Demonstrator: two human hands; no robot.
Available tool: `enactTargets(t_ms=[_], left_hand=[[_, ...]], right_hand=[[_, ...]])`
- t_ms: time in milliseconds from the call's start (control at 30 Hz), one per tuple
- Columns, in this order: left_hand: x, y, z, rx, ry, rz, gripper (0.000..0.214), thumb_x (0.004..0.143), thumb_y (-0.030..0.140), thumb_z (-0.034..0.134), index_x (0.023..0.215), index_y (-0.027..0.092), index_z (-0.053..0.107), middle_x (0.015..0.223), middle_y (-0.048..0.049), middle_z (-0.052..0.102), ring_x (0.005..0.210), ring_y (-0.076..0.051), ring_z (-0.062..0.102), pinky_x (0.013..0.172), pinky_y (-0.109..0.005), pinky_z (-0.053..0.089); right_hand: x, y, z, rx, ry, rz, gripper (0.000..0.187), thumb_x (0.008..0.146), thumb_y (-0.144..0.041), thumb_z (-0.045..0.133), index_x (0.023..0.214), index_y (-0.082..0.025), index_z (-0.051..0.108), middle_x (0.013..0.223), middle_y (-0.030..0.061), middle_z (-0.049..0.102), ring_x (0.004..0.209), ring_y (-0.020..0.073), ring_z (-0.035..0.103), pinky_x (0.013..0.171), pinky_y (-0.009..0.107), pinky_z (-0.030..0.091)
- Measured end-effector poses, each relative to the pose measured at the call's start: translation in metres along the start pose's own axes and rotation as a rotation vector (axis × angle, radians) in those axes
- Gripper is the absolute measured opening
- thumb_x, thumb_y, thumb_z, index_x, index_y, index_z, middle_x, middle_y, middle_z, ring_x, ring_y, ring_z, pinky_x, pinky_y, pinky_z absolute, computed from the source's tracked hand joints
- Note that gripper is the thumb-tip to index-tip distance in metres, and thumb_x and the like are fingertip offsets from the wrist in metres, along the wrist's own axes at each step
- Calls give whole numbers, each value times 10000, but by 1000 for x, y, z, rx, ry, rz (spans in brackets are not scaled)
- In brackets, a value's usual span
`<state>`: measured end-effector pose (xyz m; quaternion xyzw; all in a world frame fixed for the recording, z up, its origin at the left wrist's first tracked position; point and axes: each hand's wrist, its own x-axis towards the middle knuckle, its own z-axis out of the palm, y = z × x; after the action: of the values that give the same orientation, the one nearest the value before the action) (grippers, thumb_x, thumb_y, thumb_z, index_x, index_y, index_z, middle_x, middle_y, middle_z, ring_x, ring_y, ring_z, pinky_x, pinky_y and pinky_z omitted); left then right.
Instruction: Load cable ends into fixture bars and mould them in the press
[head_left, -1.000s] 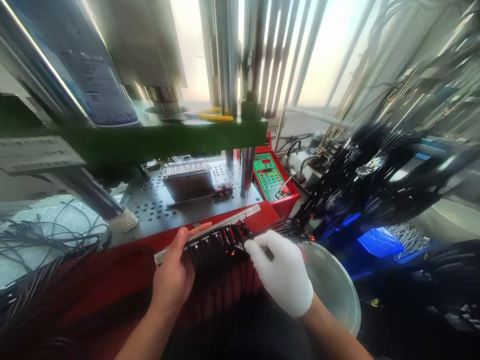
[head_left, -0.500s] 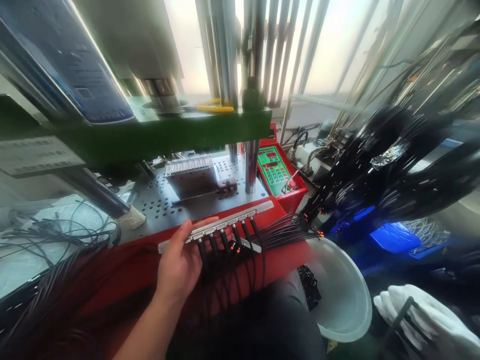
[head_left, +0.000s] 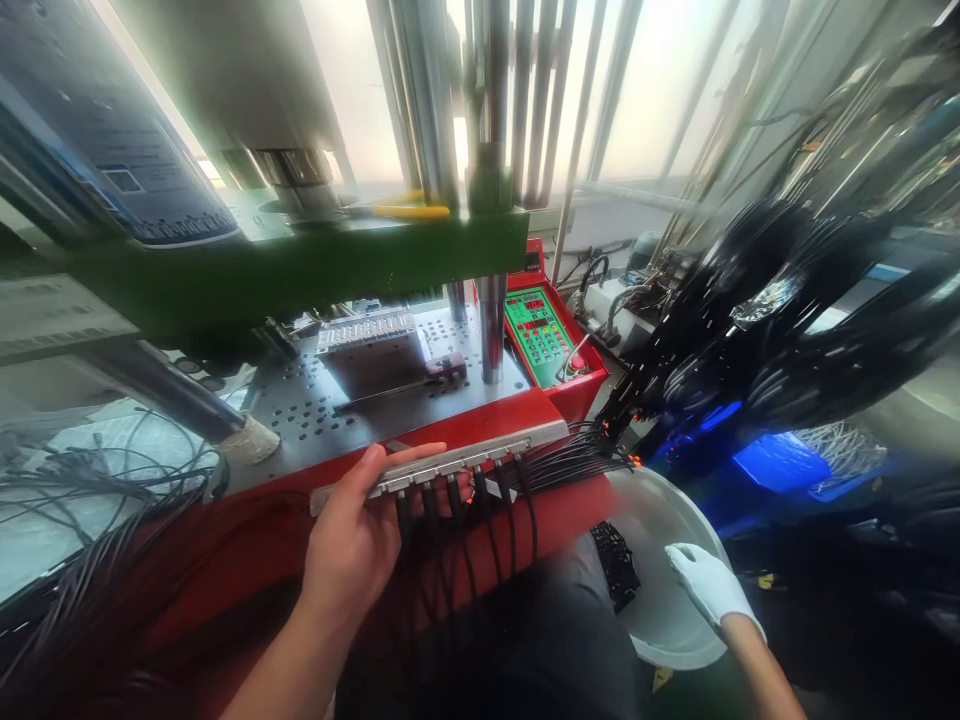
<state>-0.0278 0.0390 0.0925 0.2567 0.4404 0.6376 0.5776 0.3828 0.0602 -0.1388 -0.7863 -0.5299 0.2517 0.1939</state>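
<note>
My bare left hand grips a long metal mold bar above the red front of the press, its thumb on top and fingers underneath. Several black cables hang from slots along the bar's near side. My right hand, in a white glove, hovers over the pale round tub, its fingers stretched to the left and nothing visible in them. Behind the bar, a slotted metal mold block stands on the perforated press plate.
A green press beam spans above the plate between steel columns. To its right is a red control box with a green keypad. Bundled black cables hang at right above a blue bin. More cables lie at left.
My gloved right hand has moved left from the lower right corner to over the tub; the dark bar-like shape seen by it is gone. My left hand still holds the mold bar, slightly shifted.
</note>
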Motion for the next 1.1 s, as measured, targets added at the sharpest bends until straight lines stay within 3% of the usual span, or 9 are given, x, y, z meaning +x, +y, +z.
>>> enactTargets(t_ms=[100,233,400,467,533,633,900,1033,1100], left_hand=[[-1,3,7,44,9,-40,421,812,394,559,984,50,728,817,-167,731,717,-291,695,621,-345,573],[1,1,22,117,49,-170,435,804,414,545,893,34,737,756,-175,727,687,-302,699,591,-344,575],[7,-25,31,194,53,-402,394,800,382,559,868,30,723,800,-198,728,692,-323,702,563,-367,577],[9,-39,29,191,34,-484,361,803,352,572,892,34,718,798,-193,730,691,-313,704,544,-354,576],[10,-49,24,172,27,-554,356,809,342,574,928,37,714,765,-183,730,682,-302,705,532,-347,576],[10,-55,19,139,10,-616,386,808,354,570,1005,51,704,742,-164,731,668,-298,704,551,-372,581],[15,-60,21,177,-38,-614,400,779,326,576,1066,77,700,781,-150,736,691,-297,703,575,-371,577],[20,-61,20,213,-71,-606,385,771,344,568,992,75,732,824,-160,735,724,-304,698,575,-357,575],[15,-56,20,248,-70,-526,348,749,345,603,919,83,756,821,-153,736,725,-293,695,584,-325,575]], right_hand=[[-2,-19,-2,118,-26,-14,329,750,-475,450,753,-233,673,744,66,696,735,257,668,691,363,532],[-26,-82,-26,509,-58,-36,377,811,-488,486,958,-197,677,854,85,693,754,229,652,716,343,542],[-65,-159,-40,1015,-336,-178,457,884,-529,463,1148,-185,607,740,48,649,608,173,603,603,304,507],[-76,-174,-38,1065,-466,-170,445,888,-542,457,1120,-198,618,678,24,623,538,152,577,525,272,475],[-85,-181,-36,1015,-517,-161,405,895,-529,462,1009,-195,661,554,-16,541,438,112,490,433,228,394],[-91,-181,-35,963,-478,-183,403,921,-497,438,895,-183,689,453,-53,401,380,78,360,391,209,296],[-93,-179,-36,991,-462,-125,371,908,-483,474,901,-186,696,477,-48,393,418,77,340,392,203,281],[-94,-180,-38,1005,-470,-90,350,871,-500,531,893,-193,698,492,-43,412,428,78,354,387,199,271],[-93,-180,-36,1000,-458,-57,344,845,-506,569,897,-191,695,494,-44,424,425,76,365,388,196,275]])
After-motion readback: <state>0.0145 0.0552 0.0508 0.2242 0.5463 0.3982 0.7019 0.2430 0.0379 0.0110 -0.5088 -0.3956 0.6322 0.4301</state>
